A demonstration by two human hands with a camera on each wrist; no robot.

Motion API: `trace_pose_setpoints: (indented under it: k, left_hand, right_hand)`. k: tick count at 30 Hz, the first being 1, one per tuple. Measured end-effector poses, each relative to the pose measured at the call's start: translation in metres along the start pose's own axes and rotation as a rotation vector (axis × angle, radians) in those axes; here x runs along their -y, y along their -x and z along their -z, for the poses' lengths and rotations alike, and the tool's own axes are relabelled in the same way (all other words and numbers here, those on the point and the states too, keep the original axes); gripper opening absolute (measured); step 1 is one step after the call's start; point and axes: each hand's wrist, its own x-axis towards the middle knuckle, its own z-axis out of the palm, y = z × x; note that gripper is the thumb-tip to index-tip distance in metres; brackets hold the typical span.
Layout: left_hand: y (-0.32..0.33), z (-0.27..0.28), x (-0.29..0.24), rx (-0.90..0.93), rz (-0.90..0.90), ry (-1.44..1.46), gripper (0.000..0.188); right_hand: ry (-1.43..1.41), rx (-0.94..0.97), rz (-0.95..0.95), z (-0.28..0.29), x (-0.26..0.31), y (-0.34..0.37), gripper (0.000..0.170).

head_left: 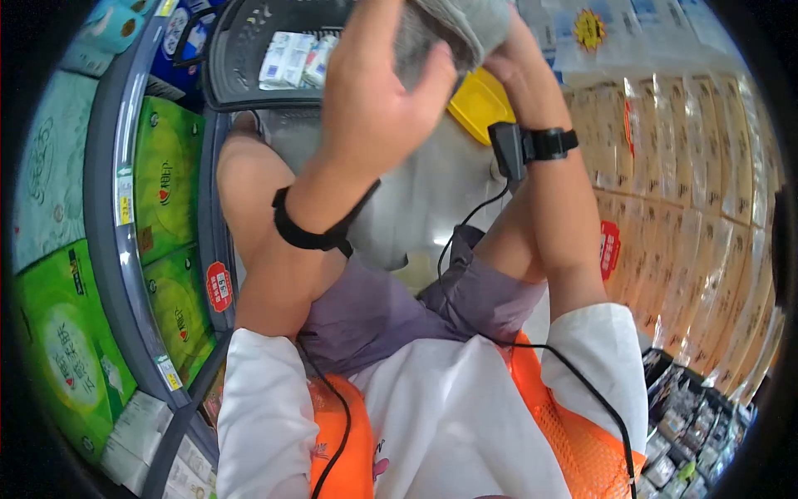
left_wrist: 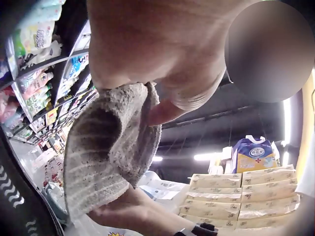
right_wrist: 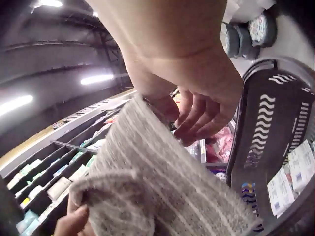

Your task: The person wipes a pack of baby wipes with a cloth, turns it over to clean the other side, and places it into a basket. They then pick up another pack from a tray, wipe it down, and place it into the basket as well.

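A grey, striped cloth (head_left: 453,33) with a fuzzy surface hangs folded between both hands at the top of the head view. My left hand (head_left: 374,104) grips one side of it, and its thumb shows beside the fabric in the left wrist view. On the other side, my right hand (head_left: 507,54) pinches the cloth's edge between thumb and fingers, as the right wrist view shows. There the cloth (right_wrist: 162,167) spreads out with pale lines along it, one part folded over near the left hand's fingertips (right_wrist: 74,221).
A black basket (head_left: 237,91) holding white printed packs (head_left: 287,60) stands ahead on the left. A yellow plastic object (head_left: 482,104) lies beneath the right forearm. Shelves with green tissue packs (head_left: 170,158) flank the left; stacked tan packs (head_left: 682,158) rise on the right.
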Motion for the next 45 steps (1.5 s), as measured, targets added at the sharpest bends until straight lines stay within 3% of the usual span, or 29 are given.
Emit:
trace_pose_setpoints:
  k: [1, 2, 4, 7, 14, 17, 20, 22, 23, 26, 29, 33, 36, 37, 40, 43, 45]
  left_hand:
    - [0.0, -0.001, 0.0, -0.009, -0.008, -0.031, 0.072]
    - [0.001, -0.003, 0.001, -0.01, -0.006, -0.036, 0.072]
    - [0.003, -0.006, 0.002, -0.013, -0.003, -0.046, 0.073]
    - [0.003, -0.011, 0.005, -0.004, -0.029, -0.08, 0.072]
    - [0.008, -0.025, -0.004, 0.037, 0.003, -0.174, 0.067]
    - [0.008, -0.029, -0.004, 0.103, 0.05, -0.113, 0.063]
    - [0.01, -0.032, -0.002, 0.079, 0.002, -0.051, 0.063]
    - [0.012, -0.028, -0.01, 0.128, 0.122, -0.041, 0.063]
    - [0.009, -0.029, -0.008, 0.043, 0.002, -0.017, 0.064]
    - [0.008, -0.022, -0.011, 0.06, 0.064, -0.028, 0.064]
    - [0.009, -0.026, 0.001, 0.012, -0.013, 0.008, 0.064]
    - [0.015, -0.02, 0.001, 0.146, 0.118, -0.038, 0.069]
    - [0.02, -0.024, 0.002, 0.189, 0.108, -0.087, 0.074]
    - [0.019, -0.024, 0.0, 0.229, 0.14, -0.104, 0.074]
    - [0.021, -0.027, -0.002, 0.302, 0.148, -0.162, 0.075]
    - [0.024, -0.037, -0.006, 0.344, 0.17, -0.137, 0.076]
    - [0.023, -0.043, -0.012, 0.365, 0.115, -0.21, 0.068]
  right_hand:
    - [-0.096, -0.063, -0.035, 0.026, 0.005, 0.002, 0.036]
    - [0.043, -0.343, -0.022, 0.009, 0.016, 0.021, 0.031]
    - [0.088, -0.293, 0.008, 0.043, 0.024, 0.035, 0.029]
    - [0.146, -0.365, -0.017, 0.036, 0.028, 0.054, 0.025]
    - [0.206, -0.21, -0.059, 0.018, 0.025, 0.072, 0.022]
    - [0.302, -0.216, -0.041, 0.021, 0.015, 0.072, 0.03]
    - [0.349, -0.229, -0.036, -0.007, 0.009, 0.081, 0.03]
    - [0.361, -0.252, -0.067, -0.03, 0.009, 0.091, 0.029]
    - [0.354, -0.215, -0.092, -0.03, 0.008, 0.093, 0.03]
    - [0.424, -0.223, -0.072, -0.049, 0.008, 0.104, 0.034]
    - [0.557, -0.193, 0.037, -0.056, 0.002, 0.105, 0.041]
    - [0.876, -0.346, 0.316, -0.053, -0.008, 0.104, 0.054]
    - [1.333, -0.288, 0.358, -0.067, 0.001, 0.109, 0.052]
    - [1.389, -0.286, 0.458, -0.06, -0.001, 0.107, 0.053]
    - [1.496, -0.223, 0.467, -0.048, -0.001, 0.109, 0.042]
    - [1.491, -0.254, 0.607, -0.053, 0.001, 0.107, 0.03]
    - [1.561, -0.267, 0.561, -0.057, 0.014, 0.115, 0.029]
